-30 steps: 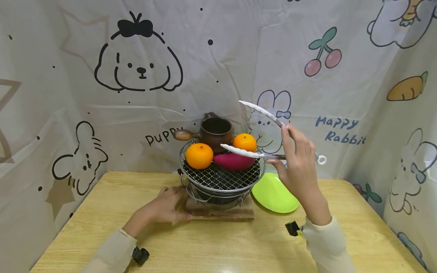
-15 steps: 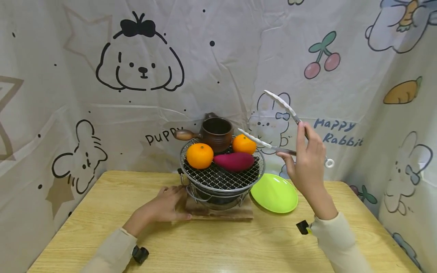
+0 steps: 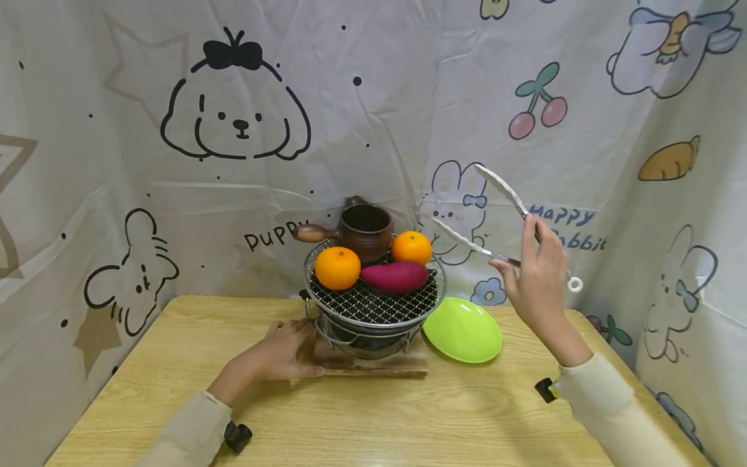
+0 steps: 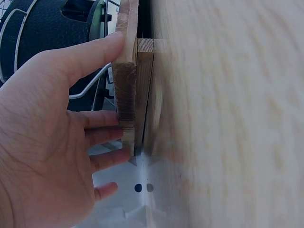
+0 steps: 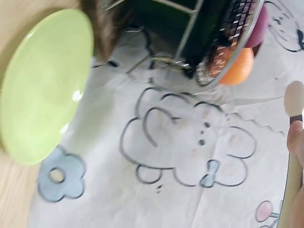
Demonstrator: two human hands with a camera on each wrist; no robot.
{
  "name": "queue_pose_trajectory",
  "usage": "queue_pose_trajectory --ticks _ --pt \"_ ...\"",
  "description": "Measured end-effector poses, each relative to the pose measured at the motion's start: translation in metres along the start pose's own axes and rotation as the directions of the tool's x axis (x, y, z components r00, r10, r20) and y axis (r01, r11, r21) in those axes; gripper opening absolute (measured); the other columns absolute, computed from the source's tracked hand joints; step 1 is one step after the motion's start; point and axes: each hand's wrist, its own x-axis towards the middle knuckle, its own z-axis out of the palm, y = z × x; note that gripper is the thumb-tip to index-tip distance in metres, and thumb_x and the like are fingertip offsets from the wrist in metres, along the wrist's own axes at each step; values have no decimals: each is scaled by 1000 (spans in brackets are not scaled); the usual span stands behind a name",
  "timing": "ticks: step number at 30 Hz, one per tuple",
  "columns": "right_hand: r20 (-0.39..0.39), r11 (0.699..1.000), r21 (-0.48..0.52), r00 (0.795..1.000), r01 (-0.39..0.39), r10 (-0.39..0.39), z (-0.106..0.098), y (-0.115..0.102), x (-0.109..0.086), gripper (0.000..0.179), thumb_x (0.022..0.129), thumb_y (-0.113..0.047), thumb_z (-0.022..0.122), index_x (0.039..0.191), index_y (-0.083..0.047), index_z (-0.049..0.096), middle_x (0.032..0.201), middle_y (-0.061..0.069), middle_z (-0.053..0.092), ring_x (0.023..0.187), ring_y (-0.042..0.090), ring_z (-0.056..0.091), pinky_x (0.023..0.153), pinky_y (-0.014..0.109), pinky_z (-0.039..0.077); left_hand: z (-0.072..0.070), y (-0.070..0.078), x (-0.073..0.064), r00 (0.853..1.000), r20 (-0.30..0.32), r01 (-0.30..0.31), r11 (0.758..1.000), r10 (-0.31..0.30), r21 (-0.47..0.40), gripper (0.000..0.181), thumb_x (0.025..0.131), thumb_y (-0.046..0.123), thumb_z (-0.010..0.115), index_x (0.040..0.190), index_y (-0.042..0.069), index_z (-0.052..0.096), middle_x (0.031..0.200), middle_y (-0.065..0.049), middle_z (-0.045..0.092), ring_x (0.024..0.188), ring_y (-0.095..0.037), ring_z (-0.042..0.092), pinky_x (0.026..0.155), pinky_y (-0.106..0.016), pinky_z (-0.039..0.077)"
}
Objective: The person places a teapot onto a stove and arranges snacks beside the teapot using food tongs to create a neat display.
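Note:
In the head view my right hand holds a pair of white-tipped tongs in the air, right of the grill. The tongs' arms are spread, with nothing between them. My left hand rests at the left front corner of a wooden board under the round grill. The left wrist view shows its thumb and fairly straight fingers touching the board. On the mesh lie two mandarins, a left one and a right one, and a magenta sweet potato.
A brown side-handled teapot stands at the back of the mesh. A green plate lies on the wooden table, right of the grill. A printed cloth hangs behind and at both sides.
My right hand has moved right with the tongs, away from above the sweet potato and the right mandarin. The left hand keeps its place at the board, and the food has not moved.

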Motion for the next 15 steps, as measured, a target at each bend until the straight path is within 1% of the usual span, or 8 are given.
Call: queue_pose_trajectory --ticks 2,3,4,6,8,10,12,15 --pt "21 1000 -27 1000 -10 11 1 7 -3 87 101 -57 44 158 6 26 151 36 34 133 53 37 108 68 32 1 0 0 1000 -3 -2 1000 2 2 104 84 69 67 152 -5 40 157 -28 41 143 -46 41 110 -67 31" --pt "30 999 -42 999 -16 17 2 10 -5 87 100 -58 43 157 6 26 151 35 34 133 53 37 107 68 33 1 -1 0 1000 -8 -5 1000 5 7 104 84 69 67 152 -5 40 156 -28 42 143 -46 42 109 -67 32" --pt "38 998 -52 999 -19 21 2 14 -7 87 100 -57 46 157 6 27 151 35 34 133 53 37 107 68 34 1 -1 0 1000 -11 -8 1000 8 10 104 84 69 67 151 -5 41 156 -28 42 142 -46 42 109 -67 32" --pt "50 997 -70 998 -24 28 4 21 -11 85 99 -46 60 156 8 27 150 37 35 132 54 37 105 69 34 2 -1 1 1000 -20 -14 1000 15 15 103 83 69 67 151 -5 41 155 -29 42 141 -46 44 108 -67 33" --pt "62 995 -94 997 -29 35 5 28 -15 86 94 -33 71 155 9 29 149 38 35 131 55 38 103 69 35 2 -1 1 1000 -22 -17 1000 17 15 103 83 69 67 151 -5 41 155 -29 42 141 -46 44 108 -67 33" --pt "74 993 -115 996 -34 43 5 35 -20 90 87 -21 79 154 11 30 147 40 36 129 56 38 102 70 34 2 0 1 1000 -22 -19 1000 20 10 103 83 69 67 151 -5 42 155 -29 42 141 -46 44 107 -67 33" --pt "94 990 -135 994 -44 57 5 41 -24 91 84 -18 81 154 11 30 146 41 36 129 56 38 101 70 34 2 -1 0 1000 -21 -20 1000 20 10 101 84 68 66 150 -4 43 155 -28 43 141 -45 43 107 -67 33" --pt "133 986 -155 987 -69 90 5 49 -30 90 86 -17 81 154 12 30 147 41 35 131 56 37 102 70 33 2 -1 0 1000 -23 -19 1000 19 14 100 84 68 66 149 -4 44 155 -27 44 141 -45 43 107 -66 34"
